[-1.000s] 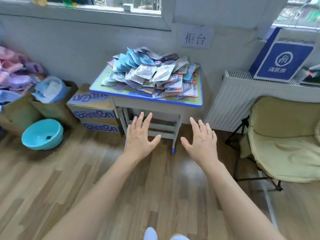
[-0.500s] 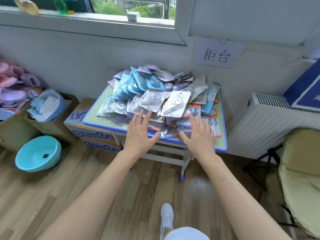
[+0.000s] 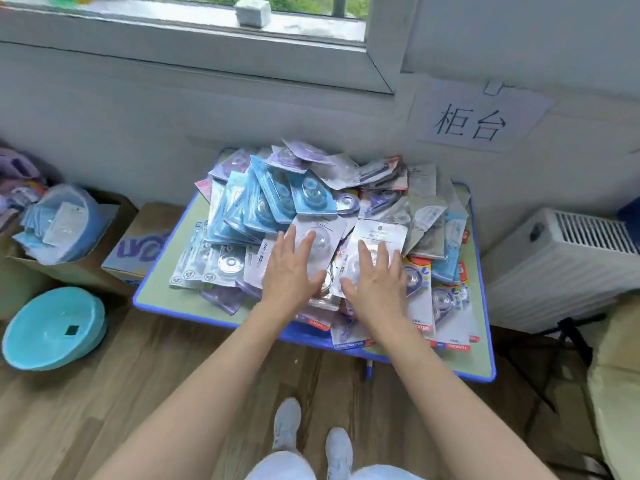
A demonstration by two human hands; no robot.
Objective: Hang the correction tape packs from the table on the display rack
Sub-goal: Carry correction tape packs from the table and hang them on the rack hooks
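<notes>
Reaching past the near edge of the table (image 3: 157, 301), both hands spread flat over a loose heap of correction tape packs (image 3: 277, 202) that covers most of the blue-rimmed green top. The left hand (image 3: 289, 271) has straight, slightly parted fingers over a silver-white card with a clear plastic bubble. The right hand (image 3: 375, 282) sits just beside it, thumbs nearly meeting, and lies the same way over a similar pale card. Neither hand curls round anything, and I cannot tell whether the palms actually press down.

The packs are flat cards, each with a transparent blister showing a round tape wheel. Beyond the left fingertips is a fan of light blue cards, with lilac ones farther back. Beyond the right fingertips they are grey and silver. To the right of the right hand, packs with red bottom strips overhang the near edge. Well left of the left hand, a turquoise basin (image 3: 52, 327) sits on the floor.
</notes>
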